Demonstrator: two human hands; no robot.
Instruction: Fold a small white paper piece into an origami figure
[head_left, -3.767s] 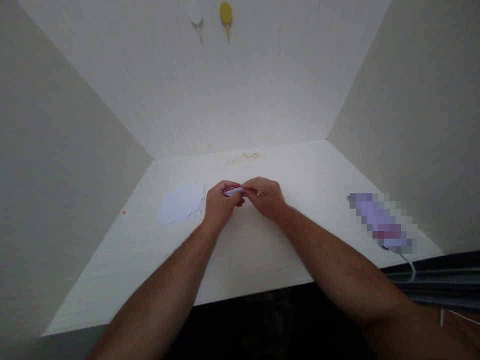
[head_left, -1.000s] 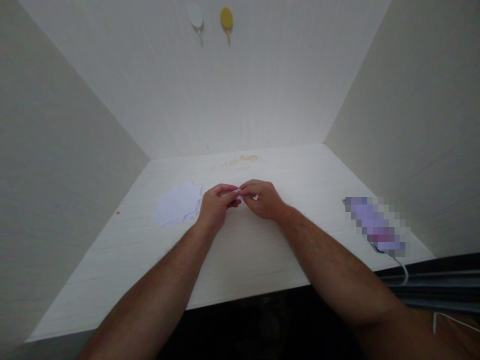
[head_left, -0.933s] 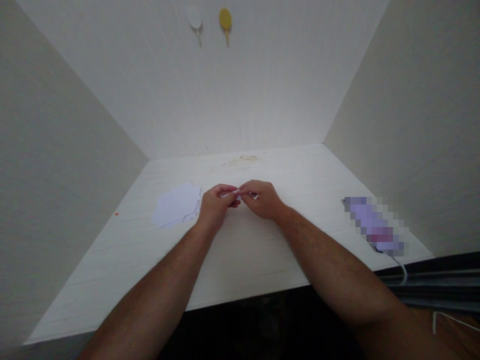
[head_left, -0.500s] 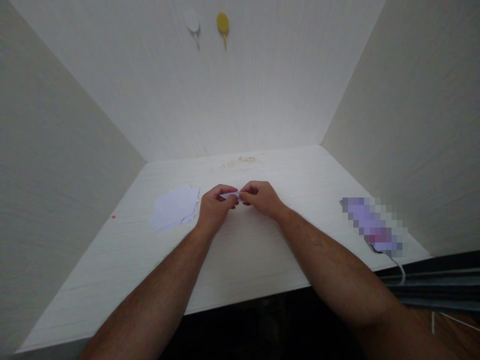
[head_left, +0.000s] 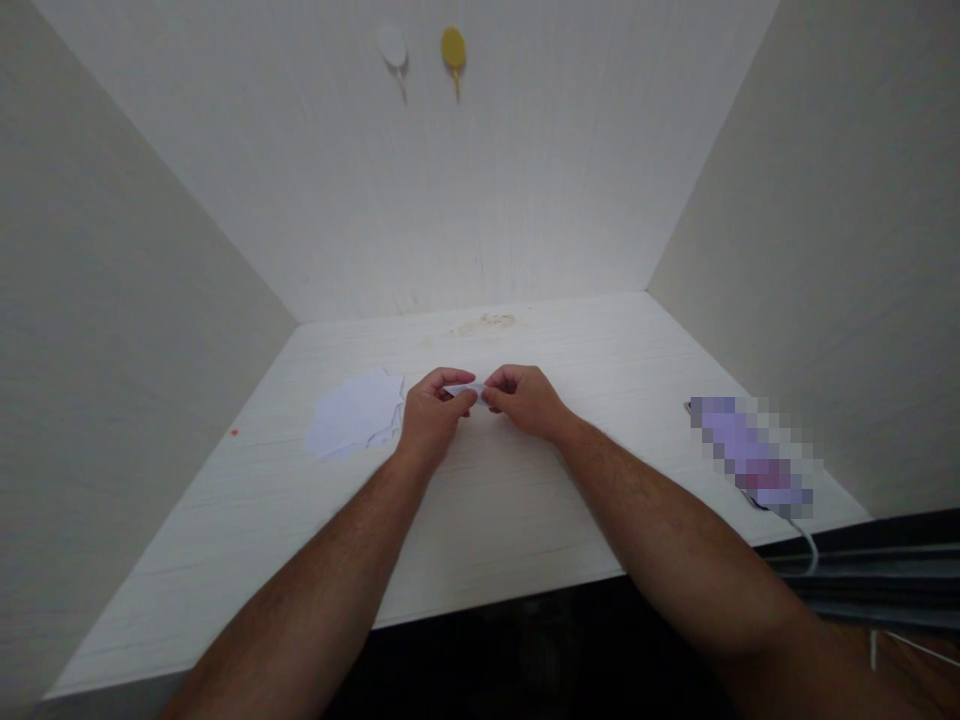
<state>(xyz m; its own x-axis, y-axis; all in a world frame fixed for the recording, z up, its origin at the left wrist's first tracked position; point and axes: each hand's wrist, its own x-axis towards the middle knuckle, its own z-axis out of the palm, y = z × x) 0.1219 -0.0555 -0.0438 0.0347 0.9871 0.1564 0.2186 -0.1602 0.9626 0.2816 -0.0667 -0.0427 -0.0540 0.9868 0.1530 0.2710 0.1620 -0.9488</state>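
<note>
Right of the paper stack (head_left: 356, 412), my left hand (head_left: 430, 412) and right hand (head_left: 531, 402) had parted slightly, fingertips closed on the small paper (head_left: 481, 393).

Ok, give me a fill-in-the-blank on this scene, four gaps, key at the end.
1. The left hand and right hand hold a small white piece of ____.
2. The stack on the table is nearer the ____ hand.
3. Beside the white hook on the wall is one coloured ____.
4. The pixelated item lies to the ____ of both hands.
Missing: paper; left; yellow; right.
</note>
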